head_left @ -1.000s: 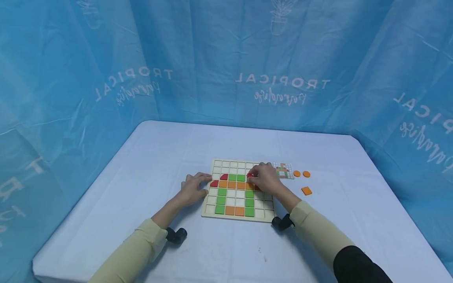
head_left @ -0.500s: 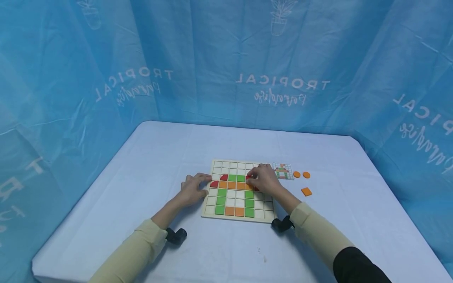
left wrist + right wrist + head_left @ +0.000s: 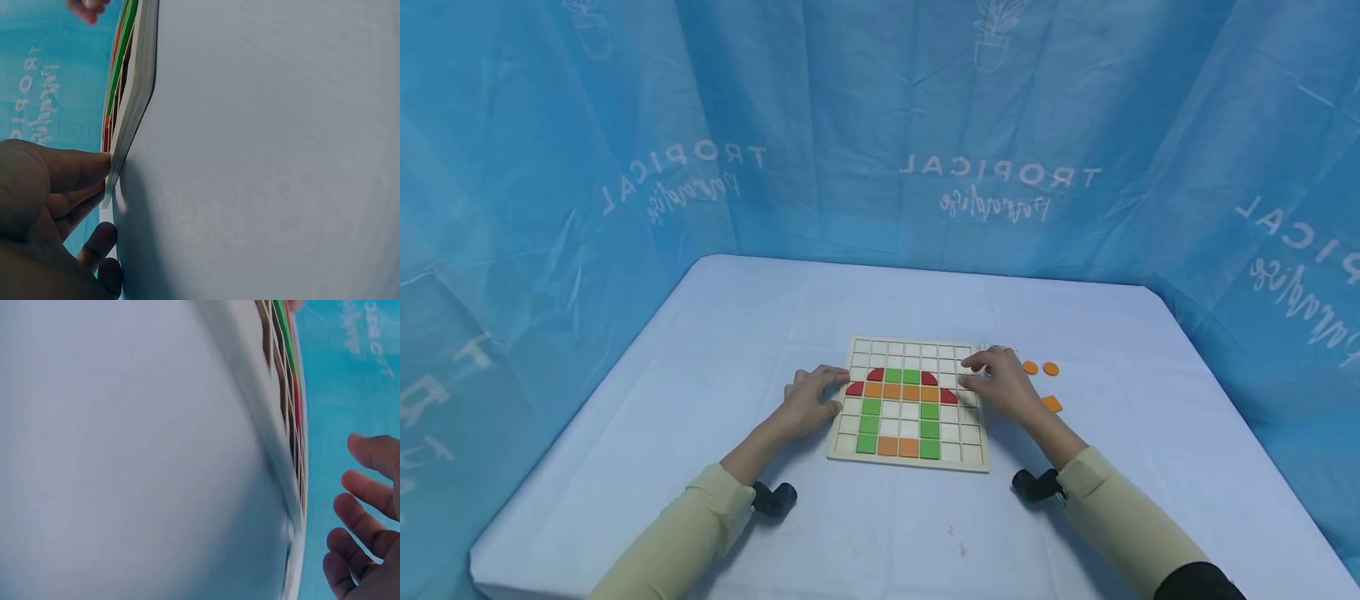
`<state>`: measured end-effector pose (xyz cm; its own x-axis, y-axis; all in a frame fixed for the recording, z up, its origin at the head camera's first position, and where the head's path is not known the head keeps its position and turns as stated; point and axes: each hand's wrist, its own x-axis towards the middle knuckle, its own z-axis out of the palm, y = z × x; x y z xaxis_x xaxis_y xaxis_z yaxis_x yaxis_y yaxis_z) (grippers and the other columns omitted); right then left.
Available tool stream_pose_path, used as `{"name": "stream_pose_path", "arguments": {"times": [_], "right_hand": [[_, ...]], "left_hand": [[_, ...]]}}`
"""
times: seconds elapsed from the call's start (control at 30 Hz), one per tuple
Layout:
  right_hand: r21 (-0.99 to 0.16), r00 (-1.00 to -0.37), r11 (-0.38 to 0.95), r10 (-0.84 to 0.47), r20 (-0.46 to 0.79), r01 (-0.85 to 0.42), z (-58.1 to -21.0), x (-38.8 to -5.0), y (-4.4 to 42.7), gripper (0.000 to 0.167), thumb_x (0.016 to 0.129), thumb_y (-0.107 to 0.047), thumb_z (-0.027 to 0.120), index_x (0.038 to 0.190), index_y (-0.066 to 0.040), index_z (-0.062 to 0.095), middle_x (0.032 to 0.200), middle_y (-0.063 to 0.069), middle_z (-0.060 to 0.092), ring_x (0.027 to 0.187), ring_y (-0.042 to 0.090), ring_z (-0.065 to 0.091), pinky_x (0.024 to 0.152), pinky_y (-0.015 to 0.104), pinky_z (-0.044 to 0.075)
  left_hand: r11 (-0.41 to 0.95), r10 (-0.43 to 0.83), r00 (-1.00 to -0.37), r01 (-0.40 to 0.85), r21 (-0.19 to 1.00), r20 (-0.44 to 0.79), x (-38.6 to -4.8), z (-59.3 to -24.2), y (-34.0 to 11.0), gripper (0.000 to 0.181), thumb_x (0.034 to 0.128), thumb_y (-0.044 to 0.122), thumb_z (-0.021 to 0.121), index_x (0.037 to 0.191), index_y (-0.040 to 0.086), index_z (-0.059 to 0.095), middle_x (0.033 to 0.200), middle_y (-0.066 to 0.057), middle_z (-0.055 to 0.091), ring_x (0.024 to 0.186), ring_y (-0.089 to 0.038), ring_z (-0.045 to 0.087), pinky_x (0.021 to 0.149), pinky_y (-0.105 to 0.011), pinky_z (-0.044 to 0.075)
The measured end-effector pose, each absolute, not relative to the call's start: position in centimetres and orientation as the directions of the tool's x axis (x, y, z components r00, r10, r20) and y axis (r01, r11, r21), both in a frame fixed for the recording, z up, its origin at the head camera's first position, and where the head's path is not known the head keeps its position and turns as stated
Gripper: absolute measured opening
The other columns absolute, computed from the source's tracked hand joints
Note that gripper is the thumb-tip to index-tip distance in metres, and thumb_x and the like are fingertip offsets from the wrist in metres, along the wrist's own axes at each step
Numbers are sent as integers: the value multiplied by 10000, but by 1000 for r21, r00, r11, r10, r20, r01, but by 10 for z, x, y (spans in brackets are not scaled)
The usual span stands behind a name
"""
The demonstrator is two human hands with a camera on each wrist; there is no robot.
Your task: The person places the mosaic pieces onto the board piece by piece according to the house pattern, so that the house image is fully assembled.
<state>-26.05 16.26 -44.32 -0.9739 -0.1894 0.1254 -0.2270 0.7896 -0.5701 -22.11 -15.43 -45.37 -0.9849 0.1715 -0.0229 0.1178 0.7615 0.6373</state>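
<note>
A pale wooden grid board [image 3: 910,466] lies on the table, with red quarter-round, orange square and green square tiles set in its cells. Rounded red tiles [image 3: 928,378] sit at both ends of two rows. My left hand [image 3: 807,400] rests its fingertips against the board's left edge, fingers fairly straight; the left wrist view shows the thumb side touching the board rim [image 3: 142,75]. Over the board's right edge hovers my right hand [image 3: 1002,385], thumb and fingers parted. Nothing shows between those fingers [image 3: 375,453] in the right wrist view.
Two round orange pieces [image 3: 1051,368] and an orange square [image 3: 1052,404] lie right of the board, the square partly behind my right hand. A pattern card [image 3: 1009,347] is mostly covered by that hand. Blue curtains [image 3: 880,125] hang behind the white table [image 3: 760,317].
My right hand has let go of the red tile at the upper right and moved right, uncovering both right-hand red tiles and covering most of the card. The left hand keeps its place.
</note>
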Motion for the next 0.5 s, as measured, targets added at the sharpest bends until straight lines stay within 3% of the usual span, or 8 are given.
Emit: {"name": "stream_pose_path", "arguments": {"times": [0.27, 0.5], "right_hand": [[-594, -989, 790, -130, 76, -149, -446, -249, 227, 341, 838, -217, 732, 1108, -14, 686, 1086, 151, 580, 1055, 331, 472, 830, 473, 431], [-563, -991, 817, -132, 26, -124, -446, -240, 257, 415, 843, -234, 723, 1177, 3, 656, 1217, 226, 529, 1094, 374, 416, 827, 508, 422]], "left_hand": [[771, 173, -985, 128, 624, -12, -223, -454, -155, 466, 839, 66, 679, 1297, 91, 595, 1385, -47, 499, 1062, -248, 389, 884, -463, 280], [770, 172, -985, 126, 625, -13, -223, -455, -155, 469, 838, 69, 681, 1298, 93, 594, 1380, -41, 501, 1044, -240, 390, 874, -450, 283]]}}
